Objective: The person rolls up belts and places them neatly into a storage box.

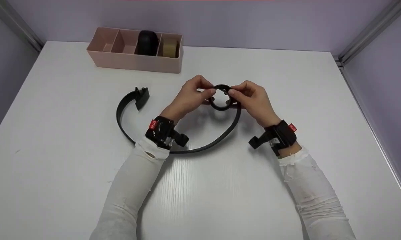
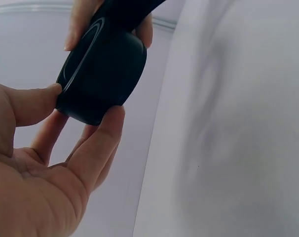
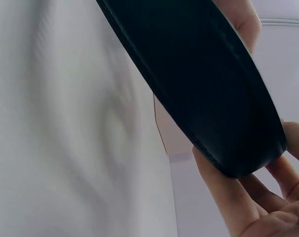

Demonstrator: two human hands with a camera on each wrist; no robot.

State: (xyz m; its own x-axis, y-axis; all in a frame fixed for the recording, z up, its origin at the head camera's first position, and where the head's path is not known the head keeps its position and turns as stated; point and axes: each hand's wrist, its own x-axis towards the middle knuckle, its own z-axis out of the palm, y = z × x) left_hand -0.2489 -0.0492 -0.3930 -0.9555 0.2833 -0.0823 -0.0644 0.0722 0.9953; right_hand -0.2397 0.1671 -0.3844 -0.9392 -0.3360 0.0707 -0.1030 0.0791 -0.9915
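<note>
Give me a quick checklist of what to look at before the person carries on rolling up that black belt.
1. Both hands on the coil: ok. The left hand and right hand pinch the rolled end of the belt.
2. Coil tight and even: ok in the left wrist view; the layers sit flush.
3. Loose belt free to feed: ok. It curves over the table, nothing lying on it.
4. Buckle clear of snags: ok, lying alone.
5. Free compartment in the pink organizer: ok, the two left ones look empty.
</note>
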